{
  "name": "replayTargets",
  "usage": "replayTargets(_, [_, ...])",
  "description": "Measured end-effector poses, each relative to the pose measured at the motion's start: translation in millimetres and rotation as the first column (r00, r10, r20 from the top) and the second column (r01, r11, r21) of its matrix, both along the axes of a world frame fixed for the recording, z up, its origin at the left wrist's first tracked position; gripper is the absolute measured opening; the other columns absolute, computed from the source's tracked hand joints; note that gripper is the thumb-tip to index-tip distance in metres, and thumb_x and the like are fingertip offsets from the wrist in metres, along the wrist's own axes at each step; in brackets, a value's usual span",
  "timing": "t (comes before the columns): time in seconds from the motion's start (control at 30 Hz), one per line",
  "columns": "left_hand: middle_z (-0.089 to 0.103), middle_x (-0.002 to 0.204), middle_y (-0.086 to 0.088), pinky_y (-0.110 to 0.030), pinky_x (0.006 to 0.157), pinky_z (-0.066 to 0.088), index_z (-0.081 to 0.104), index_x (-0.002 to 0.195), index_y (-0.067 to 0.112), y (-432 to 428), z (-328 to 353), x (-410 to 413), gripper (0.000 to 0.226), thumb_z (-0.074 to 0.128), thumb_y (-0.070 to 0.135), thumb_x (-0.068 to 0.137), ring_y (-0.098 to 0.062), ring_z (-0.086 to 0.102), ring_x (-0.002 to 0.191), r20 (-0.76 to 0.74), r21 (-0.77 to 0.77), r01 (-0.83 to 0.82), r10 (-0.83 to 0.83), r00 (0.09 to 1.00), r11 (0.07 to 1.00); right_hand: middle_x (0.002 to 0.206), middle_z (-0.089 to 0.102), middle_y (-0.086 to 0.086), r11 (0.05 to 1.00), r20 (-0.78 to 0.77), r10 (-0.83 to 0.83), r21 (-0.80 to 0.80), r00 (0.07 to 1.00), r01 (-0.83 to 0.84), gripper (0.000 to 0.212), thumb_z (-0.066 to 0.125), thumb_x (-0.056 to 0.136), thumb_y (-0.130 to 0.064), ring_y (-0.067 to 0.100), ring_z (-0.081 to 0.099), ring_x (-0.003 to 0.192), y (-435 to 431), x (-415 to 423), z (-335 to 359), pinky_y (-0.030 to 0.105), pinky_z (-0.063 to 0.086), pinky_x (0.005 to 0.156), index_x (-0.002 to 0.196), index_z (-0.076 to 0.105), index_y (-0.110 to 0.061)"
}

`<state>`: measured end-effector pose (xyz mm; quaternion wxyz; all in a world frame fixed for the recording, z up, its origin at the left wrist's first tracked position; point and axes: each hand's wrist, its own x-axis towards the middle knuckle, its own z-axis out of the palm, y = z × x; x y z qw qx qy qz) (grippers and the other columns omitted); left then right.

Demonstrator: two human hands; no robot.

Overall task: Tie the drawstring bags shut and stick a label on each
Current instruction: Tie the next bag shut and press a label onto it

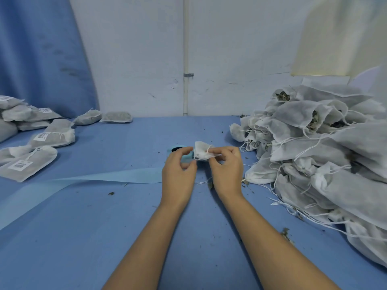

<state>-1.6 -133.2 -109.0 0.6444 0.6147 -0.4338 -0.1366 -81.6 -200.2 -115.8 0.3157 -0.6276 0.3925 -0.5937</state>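
Right hand (pixel 227 170) fingers (pixel 215 152) pinch the bag (pixel 201 151), left hand's (pixel 179 174) grip unclear; open table (pixel 125 216) between two piles (pixel 326 143).

Open tabletop (pixel 104 237) runs along the near edge and up the middle — a heap of untied bags (pixel 326 155) crowds the right edge, labelled bags (pixel 52 135) the far-left corner.

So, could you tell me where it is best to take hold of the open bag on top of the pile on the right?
Pinch the open bag at its neck, just behind the gaping mouth, coming from the left. The mouth faces that way and shows dried filling, so it is untied. Squeezing the neck would probably keep the contents in.
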Motion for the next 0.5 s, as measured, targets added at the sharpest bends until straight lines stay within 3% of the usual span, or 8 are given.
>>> replayTargets(0.07, [0.062,0.102,0.012,-0.015,0.066,0.049,0.061,0.105,0.023,-2.0,-0.6,-4.4,0.02,0.063,0.021,0.085,0.005,0.057,0.065,0.03,0.006,-0.011,0.011,0.999,1.0,0.098,0.051,-0.001,1.0,-0.005,0.022,-0.006,1.0,-0.022,0.023,0.061,0.077,0.004,-0.004,0.055,0.073,1.0,0.2,-0.7,0.002,0.04,0.07,0.081,0.067,-0.018])
replayTargets(0.2, [0.069,0.086,0.001,-0.024,0.065,0.054,0.063,0.094,0.013,-7.0,-0.4,-7.5,0.02,0.061,0.032,0.087,-0.008,0.065,0.06,-0.25,0.105,-0.083,0.107,0.962,0.991,0.096,0.052,-0.001,1.0,-0.034,0.026,-0.005,0.999,-0.026,0.019,0.06,0.077,0.001,-0.007,0.053,0.068,5.0,0.8,-1.4,0.003,0.04,0.067,0.079,0.067,-0.017])
replayTargets(0.33, [0.069,0.071,0.0,-0.024,0.061,0.048,0.066,0.075,0.013,-7.9,-0.9,-5.0,0.019,0.06,0.024,0.088,-0.004,0.06,0.051,-0.452,0.141,-0.003,0.067,0.89,0.99,0.096,0.05,-0.003,0.993,0.0,0.097,0.071,0.995,-0.096,0.017,0.054,0.083,-0.008,-0.012,0.051,0.076,7.0,2.0,0.6,0.004,0.038,0.068,0.074,0.067,-0.015])
replayTargets(0.43, [0.068,0.069,-0.001,-0.019,0.048,0.041,0.064,0.073,0.012,-6.7,-0.4,-4.2,0.015,0.062,0.019,0.086,-0.003,0.056,0.046,-0.511,0.151,0.04,0.044,0.859,0.988,0.095,0.051,-0.007,0.983,-0.001,0.105,0.153,0.994,-0.103,0.012,0.063,0.082,-0.026,0.003,0.054,0.087,6.9,5.6,1.6,0.017,0.041,0.075,0.072,0.068,-0.021])
replayTargets(0.5, [0.067,0.067,-0.001,-0.017,0.043,0.039,0.062,0.074,0.011,-6.1,1.4,-3.8,0.012,0.062,0.016,0.086,-0.003,0.055,0.043,-0.58,0.143,0.085,0.013,0.815,0.986,0.094,0.054,-0.005,0.97,0.061,0.121,0.205,0.991,-0.131,0.011,0.068,0.081,-0.021,0.008,0.055,0.085,7.6,6.6,4.9,0.019,0.043,0.078,0.07,0.067,-0.024])
